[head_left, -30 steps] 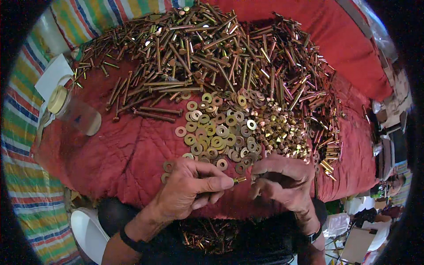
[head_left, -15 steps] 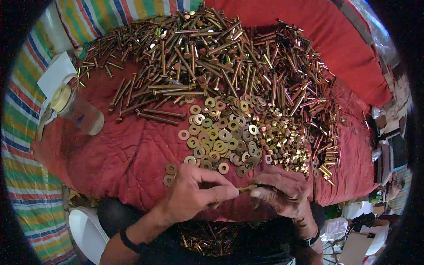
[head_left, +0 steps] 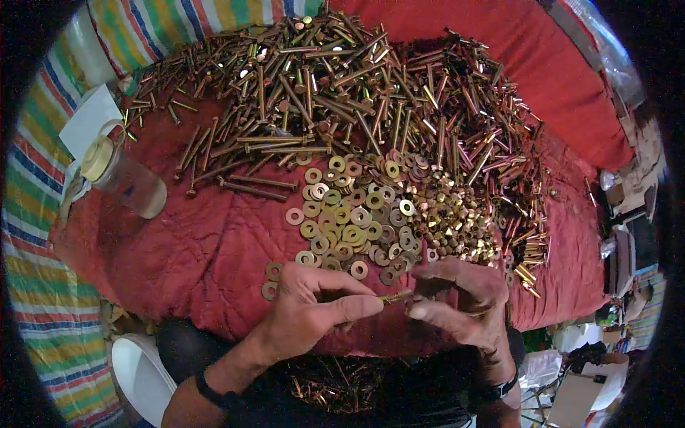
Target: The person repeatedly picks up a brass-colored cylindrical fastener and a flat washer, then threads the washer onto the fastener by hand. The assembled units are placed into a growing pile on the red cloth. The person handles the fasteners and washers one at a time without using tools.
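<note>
Between the thumb and fingers of my left hand is a thin brass-coloured bolt. Its threaded end sticks out to the right, while the rest is hidden in the grip. My right hand is just beyond that end, thumb and fingers spread around the air, apart from the bolt. Just past both hands lies a heap of flat washers, some brassy and some greyish. To its right is a pile of small shiny nuts.
A large mound of long bolts covers the far side of the red quilted cloth. At the left stands a clear jar with a cream lid. More bolts lie in my lap. A white chair is at lower left.
My right hand has come off the bolt's end and its fingers have opened, baring the threads. The left hand keeps its pinch almost in place.
</note>
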The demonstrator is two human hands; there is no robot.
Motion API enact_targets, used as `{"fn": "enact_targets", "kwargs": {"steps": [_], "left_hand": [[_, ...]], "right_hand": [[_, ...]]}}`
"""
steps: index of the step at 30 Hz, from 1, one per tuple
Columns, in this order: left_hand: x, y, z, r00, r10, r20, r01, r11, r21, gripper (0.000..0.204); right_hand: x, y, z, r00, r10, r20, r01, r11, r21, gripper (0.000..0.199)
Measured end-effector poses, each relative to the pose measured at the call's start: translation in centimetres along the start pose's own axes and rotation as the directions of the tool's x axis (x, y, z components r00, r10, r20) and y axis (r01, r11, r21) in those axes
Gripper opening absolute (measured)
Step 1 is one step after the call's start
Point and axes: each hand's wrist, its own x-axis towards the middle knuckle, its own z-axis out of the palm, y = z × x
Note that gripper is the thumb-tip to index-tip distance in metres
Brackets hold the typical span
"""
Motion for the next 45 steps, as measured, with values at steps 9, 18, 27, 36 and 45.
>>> {"fn": "enact_targets", "kwargs": {"steps": [9, 18, 27, 36, 45], "left_hand": [[0.0, -0.7, 0.8, 0.997, -0.071, 0.041, 0.074, 0.994, -0.080, 0.015], [-0.1, -0.3, 0.5, 0.981, -0.176, 0.086, 0.190, 0.957, -0.217, 0.019], [0.0, -0.2, 0.5, 0.976, -0.196, 0.094, 0.209, 0.963, -0.168, 0.022], [0.0, -0.5, 0.8, 0.968, -0.216, 0.130, 0.237, 0.954, -0.182, 0.022], [-0.1, -0.4, 0.6, 0.961, -0.239, 0.141, 0.265, 0.942, -0.205, 0.022]], "right_hand": [[-0.3, 2.2, 0.0, 0.951, -0.296, 0.089, 0.304, 0.948, -0.098, 0.044], [-0.2, 1.7, 0.8, 0.959, -0.278, 0.051, 0.280, 0.959, -0.044, 0.030], [-0.3, 0.8, 0.5, 0.996, -0.082, -0.042, 0.082, 0.997, 0.000, 0.034], [-0.4, 0.9, 0.7, 0.995, -0.020, 0.097, 0.034, 0.989, -0.146, 0.026], [0.1, 0.2, 0.7, 0.982, -0.171, 0.083, 0.182, 0.973, -0.140, 0.028]]}}
